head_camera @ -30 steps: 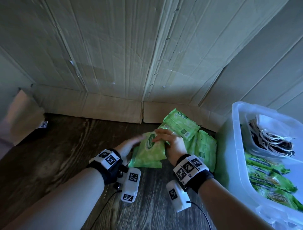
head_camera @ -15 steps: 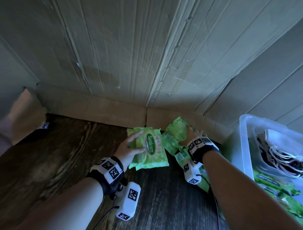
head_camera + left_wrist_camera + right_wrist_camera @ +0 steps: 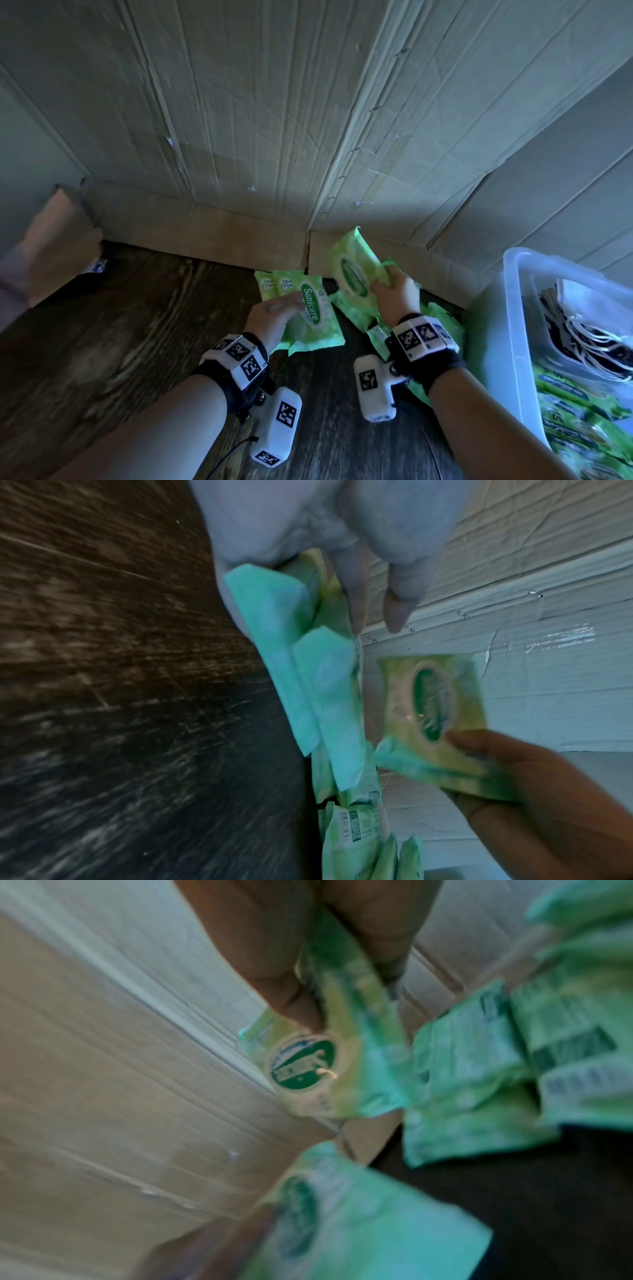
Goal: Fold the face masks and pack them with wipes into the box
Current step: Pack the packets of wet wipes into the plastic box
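Note:
My left hand point(image 3: 289, 305) grips a small stack of green Sanicare wipes packs point(image 3: 310, 318) just above the dark wooden floor; the left wrist view shows the stack point(image 3: 301, 669) between thumb and fingers. My right hand point(image 3: 382, 284) pinches another wipes pack point(image 3: 352, 270) and holds it lifted near the cardboard wall; the right wrist view shows this lifted pack point(image 3: 318, 1064) blurred. More packs point(image 3: 442, 325) lie on the floor under my right wrist. A clear plastic box point(image 3: 513, 308) at the right holds face masks point(image 3: 582, 329) and wipes packs point(image 3: 582, 421).
Cardboard walls point(image 3: 308, 120) close off the back and the right side. A cardboard flap point(image 3: 58, 240) stands at the far left. Dark wooden floor point(image 3: 120, 325) stretches to the left of my hands.
My right hand left the stack, reached into the pile on the right and lifted one pack. My left hand kept the stack and shifted it slightly left.

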The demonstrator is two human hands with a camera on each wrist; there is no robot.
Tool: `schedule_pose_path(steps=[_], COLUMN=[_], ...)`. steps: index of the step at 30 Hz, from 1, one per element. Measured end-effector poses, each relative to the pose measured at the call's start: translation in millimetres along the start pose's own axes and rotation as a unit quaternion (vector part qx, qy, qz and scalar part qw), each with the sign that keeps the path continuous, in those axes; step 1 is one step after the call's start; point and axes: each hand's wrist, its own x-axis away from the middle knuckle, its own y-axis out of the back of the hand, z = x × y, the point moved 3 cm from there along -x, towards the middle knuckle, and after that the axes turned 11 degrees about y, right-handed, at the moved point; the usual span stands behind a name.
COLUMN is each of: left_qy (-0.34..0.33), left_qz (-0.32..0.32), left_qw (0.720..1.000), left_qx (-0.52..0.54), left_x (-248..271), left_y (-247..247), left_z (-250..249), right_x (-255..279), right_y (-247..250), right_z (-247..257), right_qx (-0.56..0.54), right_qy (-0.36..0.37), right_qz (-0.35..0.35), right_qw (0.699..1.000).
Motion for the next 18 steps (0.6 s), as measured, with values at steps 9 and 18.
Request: schedule_pose_path(steps=[9, 18], left_qy=[-0.019, -0.005], left_qz=[0.027, 0.083], left_qw=[0.999, 0.997], left_qx=[0.042, 0.005], left_x=[9.1, 21.5], left_y=[-7.8, -11.9], left_z=[2.6, 0.2], right_x=[51.2, 57.6], right_y=[-24.6, 1.5], right_z=[-2.7, 23.4], right_qx=[-0.347, 0.06], right_qy=[-0.104, 0.039], right_qz=[0.101, 0.106], right_qw=[0.926, 0.992])
